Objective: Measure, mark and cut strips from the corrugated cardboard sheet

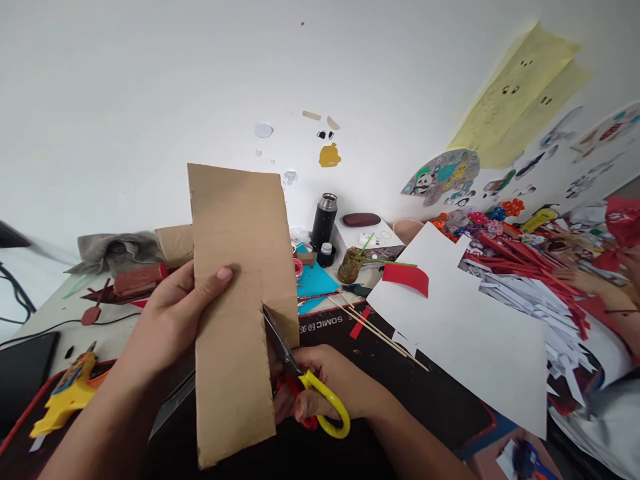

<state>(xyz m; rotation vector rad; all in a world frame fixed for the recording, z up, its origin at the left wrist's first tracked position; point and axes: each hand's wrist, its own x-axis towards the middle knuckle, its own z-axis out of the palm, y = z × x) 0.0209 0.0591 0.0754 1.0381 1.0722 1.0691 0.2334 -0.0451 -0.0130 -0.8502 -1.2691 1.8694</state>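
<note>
My left hand grips a long piece of brown cardboard by its left edge, thumb on the near face and the other fingers hidden behind. The cardboard stands upright in front of me. In my right hand is a pair of scissors with a yellow and a red handle loop. Their dark blades point up and sit in a cut that runs from the lower edge into the cardboard. Faint lines mark the cardboard just above the blade tip. Below the cut, the edge looks rough.
A yellow glue gun lies at left. Behind the cardboard stand a black thermos and a glass jar. Wooden sticks lie on the black desk mat. White paper and piles of paper strips cover the right side.
</note>
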